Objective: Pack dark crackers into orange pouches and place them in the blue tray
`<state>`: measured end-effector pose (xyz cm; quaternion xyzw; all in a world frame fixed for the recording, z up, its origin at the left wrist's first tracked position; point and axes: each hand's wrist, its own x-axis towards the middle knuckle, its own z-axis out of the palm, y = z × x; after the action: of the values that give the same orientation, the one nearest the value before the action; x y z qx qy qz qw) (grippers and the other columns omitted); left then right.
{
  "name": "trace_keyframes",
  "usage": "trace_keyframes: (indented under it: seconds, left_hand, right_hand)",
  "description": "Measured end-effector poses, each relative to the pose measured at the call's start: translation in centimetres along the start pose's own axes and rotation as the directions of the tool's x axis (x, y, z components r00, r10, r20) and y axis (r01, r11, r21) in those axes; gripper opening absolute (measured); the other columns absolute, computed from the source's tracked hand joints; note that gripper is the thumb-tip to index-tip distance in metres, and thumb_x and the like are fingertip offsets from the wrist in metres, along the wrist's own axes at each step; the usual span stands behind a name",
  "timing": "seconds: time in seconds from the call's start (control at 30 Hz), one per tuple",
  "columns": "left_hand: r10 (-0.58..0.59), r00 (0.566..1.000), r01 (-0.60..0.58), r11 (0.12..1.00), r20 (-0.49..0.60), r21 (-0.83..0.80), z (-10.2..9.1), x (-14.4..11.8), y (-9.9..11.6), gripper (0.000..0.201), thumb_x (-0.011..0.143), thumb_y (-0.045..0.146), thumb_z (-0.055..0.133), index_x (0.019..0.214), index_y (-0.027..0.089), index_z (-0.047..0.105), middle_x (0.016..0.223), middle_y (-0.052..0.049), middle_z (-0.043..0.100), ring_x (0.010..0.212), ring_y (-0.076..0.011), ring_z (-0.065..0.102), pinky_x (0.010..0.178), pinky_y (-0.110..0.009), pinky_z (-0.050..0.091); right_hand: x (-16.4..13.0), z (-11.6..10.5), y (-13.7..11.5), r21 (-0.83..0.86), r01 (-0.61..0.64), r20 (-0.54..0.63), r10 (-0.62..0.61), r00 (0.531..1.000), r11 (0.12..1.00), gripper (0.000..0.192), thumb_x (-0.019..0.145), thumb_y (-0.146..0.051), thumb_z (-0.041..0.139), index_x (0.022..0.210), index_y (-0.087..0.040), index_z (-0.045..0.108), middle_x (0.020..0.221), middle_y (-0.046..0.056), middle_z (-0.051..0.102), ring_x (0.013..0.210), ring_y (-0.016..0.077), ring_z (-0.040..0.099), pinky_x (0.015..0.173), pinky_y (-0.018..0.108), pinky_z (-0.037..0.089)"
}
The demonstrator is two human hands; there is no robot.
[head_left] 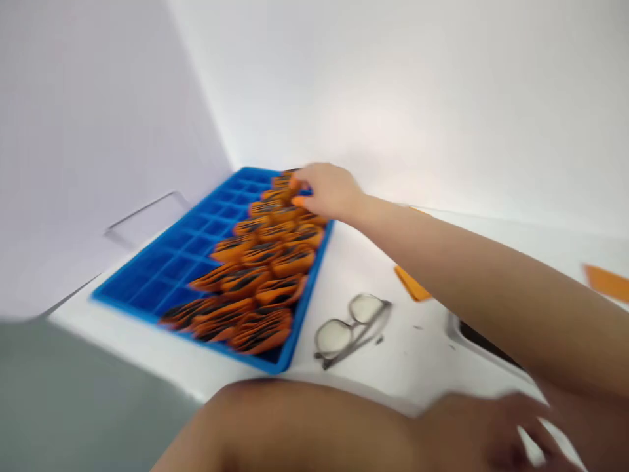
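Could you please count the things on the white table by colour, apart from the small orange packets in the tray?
Blue: 1, the tray.
Orange: 2, loose flat pieces and.
Clear with grey frame: 1, the glasses.
Total: 4.
The right hand reaches to the packets at the far end of the tray.

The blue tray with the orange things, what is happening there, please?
A person's right hand reaches to the far end of a blue plastic compartment tray on a white table, fingertips on one orange-and-black packet. Similar packets fill the tray's right-hand rows; the left rows look empty. The left hand is low and blurred near the table edge. Folded clear-framed glasses lie beside the tray.
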<state>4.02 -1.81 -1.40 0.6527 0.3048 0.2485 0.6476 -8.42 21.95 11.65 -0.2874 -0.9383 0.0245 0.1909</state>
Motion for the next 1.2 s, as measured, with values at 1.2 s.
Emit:
trace_keyframes:
  seconds: [1.2]
  left_hand:
    - [-0.115,0.9,0.076,0.991,-0.421,-0.109,-1.2,0.0,1.0,0.044,0.107,0.061,0.039,0.132,0.027,0.055,0.139,-0.008,0.054,0.124,-0.027,0.045,0.111,-0.041,0.034]
  right_hand:
    - [-39.2,-7.1,14.0,0.317,-0.429,-0.117,0.484,0.867,0.846,0.024,0.097,-0.049,0.07,0.105,-0.026,0.074,0.111,0.004,0.073,0.101,0.0206,0.066,0.084,0.037,0.053]
